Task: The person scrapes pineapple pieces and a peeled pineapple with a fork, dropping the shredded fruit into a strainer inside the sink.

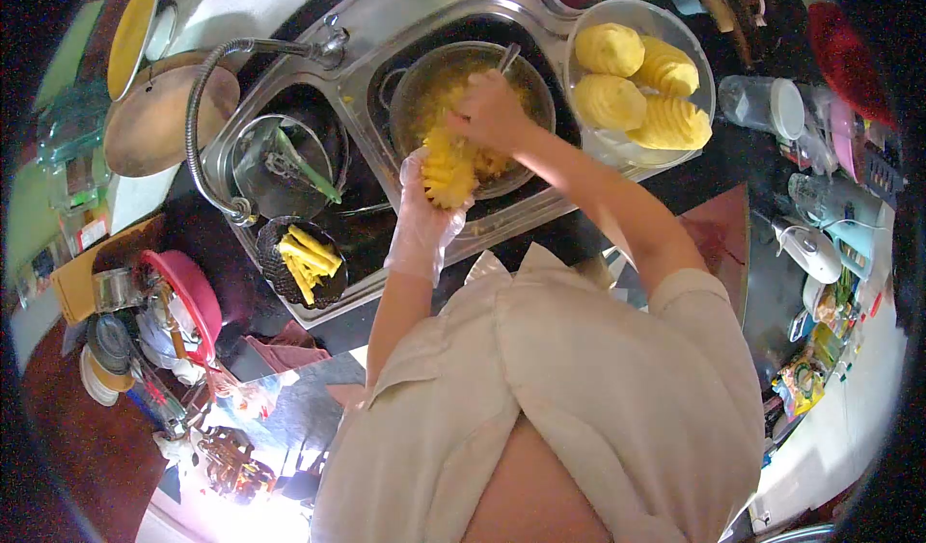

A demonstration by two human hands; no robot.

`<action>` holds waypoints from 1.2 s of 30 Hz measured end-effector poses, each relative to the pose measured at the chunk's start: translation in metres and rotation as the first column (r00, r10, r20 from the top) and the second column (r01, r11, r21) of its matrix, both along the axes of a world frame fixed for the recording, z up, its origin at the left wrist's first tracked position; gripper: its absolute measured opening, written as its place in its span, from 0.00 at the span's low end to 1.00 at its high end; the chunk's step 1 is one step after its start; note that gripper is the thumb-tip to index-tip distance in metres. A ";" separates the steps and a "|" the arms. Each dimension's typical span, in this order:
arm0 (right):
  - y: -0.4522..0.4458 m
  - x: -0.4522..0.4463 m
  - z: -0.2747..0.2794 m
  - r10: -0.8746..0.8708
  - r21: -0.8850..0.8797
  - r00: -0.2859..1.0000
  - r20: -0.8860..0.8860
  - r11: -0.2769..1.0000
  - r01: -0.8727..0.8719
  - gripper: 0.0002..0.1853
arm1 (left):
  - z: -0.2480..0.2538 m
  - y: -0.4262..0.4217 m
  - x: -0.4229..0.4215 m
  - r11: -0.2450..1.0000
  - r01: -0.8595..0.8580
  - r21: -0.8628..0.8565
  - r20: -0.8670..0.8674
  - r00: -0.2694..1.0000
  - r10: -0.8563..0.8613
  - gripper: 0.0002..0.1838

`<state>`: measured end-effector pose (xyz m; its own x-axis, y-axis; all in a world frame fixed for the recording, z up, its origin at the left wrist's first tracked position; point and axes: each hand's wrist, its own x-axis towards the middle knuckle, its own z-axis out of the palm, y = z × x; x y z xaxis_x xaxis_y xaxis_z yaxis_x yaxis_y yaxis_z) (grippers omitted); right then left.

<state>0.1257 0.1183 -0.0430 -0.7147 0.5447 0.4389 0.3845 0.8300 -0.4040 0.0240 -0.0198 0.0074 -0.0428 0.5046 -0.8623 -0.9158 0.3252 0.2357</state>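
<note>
Yellow, ridged pineapple (448, 173); filmy-gloved left hand (422, 207) cradles it.

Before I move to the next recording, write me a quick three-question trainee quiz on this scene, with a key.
1. Count: how many peeled pineapples lie in the clear tub?
2. True or false: the left grip, which holds another pineapple, is bare.
3. Colour: what colour is the dish with the yellow strips in it?

Key:
1. Four.
2. False; it is covered by a see-through glove.
3. Black.
</note>
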 end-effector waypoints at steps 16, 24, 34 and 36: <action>-0.017 0.004 0.022 0.018 -0.096 0.985 -0.172 0.995 -0.035 0.17 | -0.008 0.003 0.003 0.999 -0.024 0.035 -0.103 0.994 0.027 0.20; -0.016 0.007 0.036 0.022 -0.156 0.998 -0.052 0.987 -0.030 0.16 | 0.000 0.003 0.003 0.999 0.019 -0.047 -0.043 0.999 -0.022 0.22; -0.018 -0.001 0.020 -0.060 -0.114 0.998 -0.022 0.992 0.058 0.16 | 0.001 -0.003 0.002 0.994 -0.005 0.107 -0.008 1.000 0.005 0.22; -0.032 -0.003 0.019 0.006 -0.169 0.991 -0.134 0.985 -0.028 0.16 | -0.003 -0.004 0.006 0.992 -0.085 0.098 -0.027 0.996 0.089 0.23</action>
